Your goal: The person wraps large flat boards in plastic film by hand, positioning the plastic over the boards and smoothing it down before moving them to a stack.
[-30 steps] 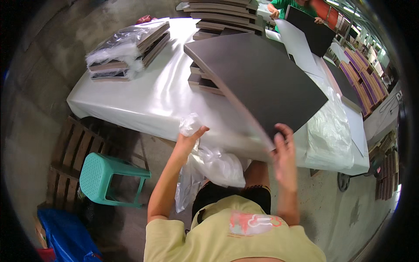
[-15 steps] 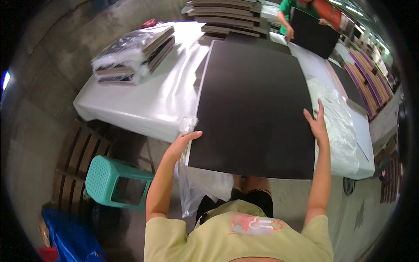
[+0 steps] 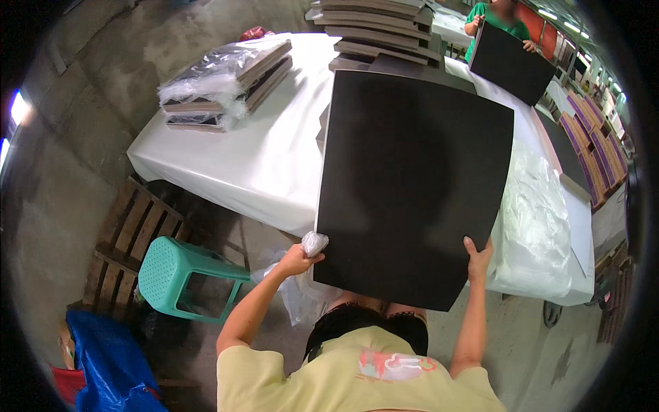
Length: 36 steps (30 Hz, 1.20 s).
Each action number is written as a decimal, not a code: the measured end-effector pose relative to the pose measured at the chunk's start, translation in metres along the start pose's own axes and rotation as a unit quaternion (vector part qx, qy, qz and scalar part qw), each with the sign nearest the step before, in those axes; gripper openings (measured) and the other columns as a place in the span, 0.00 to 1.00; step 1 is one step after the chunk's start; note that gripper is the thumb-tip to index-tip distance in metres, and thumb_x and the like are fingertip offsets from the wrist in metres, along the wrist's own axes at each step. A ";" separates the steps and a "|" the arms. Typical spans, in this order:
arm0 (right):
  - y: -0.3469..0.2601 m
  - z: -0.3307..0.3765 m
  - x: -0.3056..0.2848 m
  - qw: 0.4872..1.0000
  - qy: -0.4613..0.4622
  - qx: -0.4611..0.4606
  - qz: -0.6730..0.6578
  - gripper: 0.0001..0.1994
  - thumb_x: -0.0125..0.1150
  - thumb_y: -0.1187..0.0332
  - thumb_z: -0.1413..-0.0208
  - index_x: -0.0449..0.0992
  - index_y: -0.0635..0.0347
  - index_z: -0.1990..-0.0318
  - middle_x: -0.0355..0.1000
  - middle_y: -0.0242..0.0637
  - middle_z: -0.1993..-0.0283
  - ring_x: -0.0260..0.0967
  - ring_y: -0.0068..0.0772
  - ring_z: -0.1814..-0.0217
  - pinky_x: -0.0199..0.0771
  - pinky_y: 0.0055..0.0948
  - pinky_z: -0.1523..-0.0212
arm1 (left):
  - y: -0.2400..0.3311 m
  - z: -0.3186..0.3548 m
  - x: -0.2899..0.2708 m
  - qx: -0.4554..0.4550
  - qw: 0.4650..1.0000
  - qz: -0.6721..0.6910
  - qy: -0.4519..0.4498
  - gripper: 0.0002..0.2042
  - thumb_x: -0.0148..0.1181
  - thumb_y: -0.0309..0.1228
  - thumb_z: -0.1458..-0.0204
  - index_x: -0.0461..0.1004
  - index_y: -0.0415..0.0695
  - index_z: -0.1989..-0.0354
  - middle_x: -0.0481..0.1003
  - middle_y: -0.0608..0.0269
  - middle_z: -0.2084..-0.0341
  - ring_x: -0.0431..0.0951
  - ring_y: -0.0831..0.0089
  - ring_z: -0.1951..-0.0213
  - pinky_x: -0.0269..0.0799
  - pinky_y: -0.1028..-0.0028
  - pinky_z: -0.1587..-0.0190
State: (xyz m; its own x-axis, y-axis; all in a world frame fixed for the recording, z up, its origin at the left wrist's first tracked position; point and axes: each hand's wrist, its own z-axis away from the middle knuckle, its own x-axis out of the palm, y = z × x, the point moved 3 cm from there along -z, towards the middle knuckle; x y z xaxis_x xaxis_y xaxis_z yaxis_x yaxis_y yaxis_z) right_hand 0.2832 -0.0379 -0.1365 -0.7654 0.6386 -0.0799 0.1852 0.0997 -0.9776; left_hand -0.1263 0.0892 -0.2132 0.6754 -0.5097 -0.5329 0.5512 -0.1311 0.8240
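Note:
A large black rectangular panel [image 3: 412, 185] with a thin pale edge is tilted in front of me, its near edge hanging past the table over my legs. My right hand [image 3: 479, 261] grips its right edge near the lower corner, thumb on the face and fingers hidden behind. At the lower left edge, my left hand [image 3: 296, 261] is closed round a bunched clear plastic bag [image 3: 315, 244], whose loose part hangs below the wrist. The left fingertips meet the panel's edge; whether they also clamp it I cannot tell.
The white-covered table [image 3: 233, 175] carries plastic-wrapped panels [image 3: 220, 86], a tall stack of boards [image 3: 374, 27] and a pile of clear plastic bags [image 3: 532, 226]. A green stool [image 3: 165, 275] and wooden pallet [image 3: 120, 254] stand left. Far right, a person in green [image 3: 504, 24] holds another black panel [image 3: 511, 62].
The panel has come nearer me and tilted. My right hand has slid down its edge and now grips it; the left has moved lower with the bunched plastic. The other person has lifted their panel.

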 end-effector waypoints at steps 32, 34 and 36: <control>-0.100 -0.044 -0.050 0.977 0.157 -0.067 -0.129 0.31 0.64 0.59 0.59 0.60 0.68 0.49 0.63 0.44 0.52 0.61 0.37 0.52 0.57 0.33 0.49 | -0.017 -0.024 0.067 0.078 0.988 -0.130 0.007 0.22 0.61 0.38 0.62 0.66 0.46 0.56 0.67 0.50 0.59 0.68 0.52 0.58 0.65 0.61 0.58; -0.084 -0.043 -0.056 0.984 0.146 -0.051 -0.089 0.33 0.63 0.56 0.59 0.58 0.67 0.48 0.61 0.44 0.50 0.58 0.39 0.49 0.55 0.35 0.47 | -0.020 -0.029 0.069 0.108 0.986 -0.128 0.002 0.22 0.60 0.37 0.61 0.66 0.46 0.55 0.67 0.50 0.59 0.68 0.52 0.58 0.64 0.61 0.58; -0.074 -0.041 -0.070 0.987 0.128 -0.020 -0.096 0.35 0.60 0.53 0.57 0.56 0.66 0.46 0.58 0.45 0.47 0.55 0.40 0.46 0.52 0.37 0.45 | -0.017 -0.031 0.074 0.158 0.979 -0.124 -0.020 0.22 0.60 0.37 0.61 0.66 0.47 0.55 0.67 0.50 0.59 0.68 0.52 0.58 0.64 0.61 0.58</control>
State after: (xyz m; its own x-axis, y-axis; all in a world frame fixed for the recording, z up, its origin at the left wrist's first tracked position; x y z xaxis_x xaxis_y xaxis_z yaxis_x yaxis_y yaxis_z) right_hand 0.3487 -0.0588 -0.0501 -0.6085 0.7768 0.1622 0.0808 0.2640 -0.9611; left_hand -0.0707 0.0800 -0.2728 0.5166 -0.4602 -0.7221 0.5126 -0.5093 0.6913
